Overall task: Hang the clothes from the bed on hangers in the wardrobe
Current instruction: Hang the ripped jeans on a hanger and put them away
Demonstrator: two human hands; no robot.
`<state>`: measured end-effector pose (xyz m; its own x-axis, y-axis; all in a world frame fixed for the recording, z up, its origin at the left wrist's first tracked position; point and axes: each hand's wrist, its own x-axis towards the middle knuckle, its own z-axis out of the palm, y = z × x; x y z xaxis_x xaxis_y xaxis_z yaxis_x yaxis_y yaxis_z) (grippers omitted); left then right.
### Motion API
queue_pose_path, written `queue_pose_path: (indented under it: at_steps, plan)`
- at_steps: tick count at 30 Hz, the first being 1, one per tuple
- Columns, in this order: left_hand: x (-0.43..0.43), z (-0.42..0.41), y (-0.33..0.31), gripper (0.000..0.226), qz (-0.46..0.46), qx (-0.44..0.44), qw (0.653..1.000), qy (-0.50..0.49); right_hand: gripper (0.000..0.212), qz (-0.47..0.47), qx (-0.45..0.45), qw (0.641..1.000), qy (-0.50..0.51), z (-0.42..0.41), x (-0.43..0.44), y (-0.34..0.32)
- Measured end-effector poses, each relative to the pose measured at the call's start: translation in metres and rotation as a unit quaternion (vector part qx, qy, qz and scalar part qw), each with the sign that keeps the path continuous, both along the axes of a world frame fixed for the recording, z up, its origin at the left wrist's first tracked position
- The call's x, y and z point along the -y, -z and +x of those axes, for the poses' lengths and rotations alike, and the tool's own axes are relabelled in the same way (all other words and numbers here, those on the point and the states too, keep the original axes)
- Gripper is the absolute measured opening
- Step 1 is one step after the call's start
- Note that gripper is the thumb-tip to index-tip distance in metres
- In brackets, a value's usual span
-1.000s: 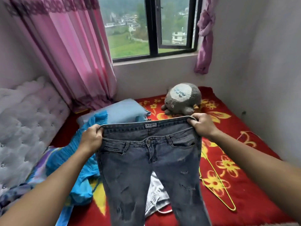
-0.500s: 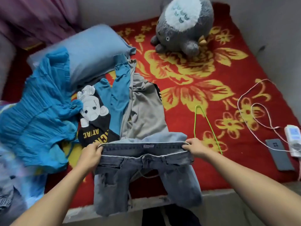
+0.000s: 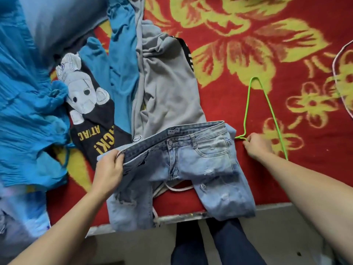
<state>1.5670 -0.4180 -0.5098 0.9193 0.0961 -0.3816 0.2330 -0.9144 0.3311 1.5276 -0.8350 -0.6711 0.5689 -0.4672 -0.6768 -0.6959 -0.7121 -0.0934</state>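
Faded ripped jeans (image 3: 200, 161) lie flat at the bed's near edge, legs hanging over it. My left hand (image 3: 108, 169) grips the left end of their waistband. My right hand (image 3: 257, 145) is off the jeans and pinches the hook end of a green wire hanger (image 3: 267, 104) lying on the red floral bedcover (image 3: 248, 54). Behind the jeans lie a grey hoodie (image 3: 168, 88), a black T-shirt with a bear print (image 3: 89, 111) and a blue garment (image 3: 24, 111).
A light blue pillow (image 3: 57, 22) lies at the top left. A white cable (image 3: 342, 60) curls at the right edge. The bed's edge (image 3: 277, 206) runs across the bottom, with my dark trouser legs (image 3: 215, 243) and grey floor below it.
The jeans went from held up in the air to laid on the bed. My right hand let go of the waistband and moved right to the green hanger's hook.
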Motion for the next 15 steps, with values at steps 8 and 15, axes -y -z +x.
queue_pose_path:
  at_steps: [8,15]
  plan:
    - [0.007,0.003,-0.026,0.021,-0.007,-0.001,1.0,-0.008,0.027,-0.067,0.132,0.985,0.092,0.047,0.031,-0.076]
    - [0.018,0.004,-0.056,0.02,-0.003,-0.003,0.999,-0.046,0.067,-0.053,0.319,0.94,-0.104,0.086,0.007,-0.194]
